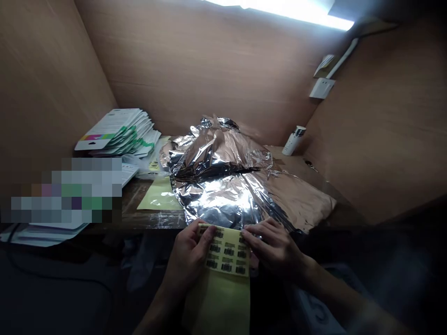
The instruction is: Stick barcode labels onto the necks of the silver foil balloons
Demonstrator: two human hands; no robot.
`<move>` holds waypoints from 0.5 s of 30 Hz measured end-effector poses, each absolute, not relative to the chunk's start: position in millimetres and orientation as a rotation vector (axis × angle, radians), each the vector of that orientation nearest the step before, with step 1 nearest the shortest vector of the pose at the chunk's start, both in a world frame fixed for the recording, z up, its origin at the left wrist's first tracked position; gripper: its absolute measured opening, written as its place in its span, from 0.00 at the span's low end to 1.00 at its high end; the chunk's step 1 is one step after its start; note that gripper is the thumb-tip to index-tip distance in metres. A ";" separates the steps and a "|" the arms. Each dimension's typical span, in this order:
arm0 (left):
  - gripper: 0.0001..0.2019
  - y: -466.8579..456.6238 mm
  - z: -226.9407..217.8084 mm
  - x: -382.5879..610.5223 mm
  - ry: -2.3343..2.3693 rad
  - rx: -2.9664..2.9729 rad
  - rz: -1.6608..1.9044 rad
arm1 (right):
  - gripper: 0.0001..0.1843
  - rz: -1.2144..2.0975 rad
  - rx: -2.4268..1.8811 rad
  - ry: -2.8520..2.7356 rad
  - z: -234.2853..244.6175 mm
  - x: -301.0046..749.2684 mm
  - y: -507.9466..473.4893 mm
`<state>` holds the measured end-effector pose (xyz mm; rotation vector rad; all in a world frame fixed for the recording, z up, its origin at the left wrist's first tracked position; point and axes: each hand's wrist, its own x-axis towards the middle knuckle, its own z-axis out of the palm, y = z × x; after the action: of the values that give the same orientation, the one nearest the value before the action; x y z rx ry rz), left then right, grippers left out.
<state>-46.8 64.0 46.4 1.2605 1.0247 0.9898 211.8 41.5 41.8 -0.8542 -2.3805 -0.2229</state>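
Found at six o'clock, in front of the table edge: a label sheet (pixel 228 251), yellow, printed with rows of small barcodes. Held raised between both hands, printed face up, presumably for easy reading and access to individual labels.

Gripped at the ten o'clock corner by the left hand (pixel 190 249), thumb on top and fingers beneath; a firm pinch, apparently to steady the sheet. Met at the one o'clock corner by the right hand (pixel 277 244), in a narrow grip with fingertips gathered on the edge. Not possible to tell of any lifting of a single label there. Seen hanging towards six o'clock: a plain yellow length (pixel 223 304), apparently left loose to keep the printed rows uppermost.

Piled from the centre to twelve o'clock: silvery foil bags (pixel 220 153), crumpled and overlapping, likely set there for reach by either hand. Stacked between nine and ten o'clock: printed cards (pixel 115 128), fairly aligned, probably kept aside to free the middle. Lying flat at eight o'clock: another yellow sheet (pixel 159 195), beside the foil. Standing between two and three o'clock: a small bottle (pixel 293 141), apparently parked near the back wall, away from the handling.
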 end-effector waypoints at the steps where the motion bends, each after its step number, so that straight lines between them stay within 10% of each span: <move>1: 0.18 62.6 46.4 -46.2 1.022 1.260 0.990 | 0.24 -0.203 -0.850 -2.366 41.7 212.1 39.8; 15: 0.22 56.4 46.0 -49.7 1.165 1.435 0.955 | 0.10 0.998 -1.126 -1.808 53.3 201.2 31.2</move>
<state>-49.7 56.4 46.0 1.4346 1.1650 0.9548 201.2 31.2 53.3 -1.1256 -1.8085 0.9985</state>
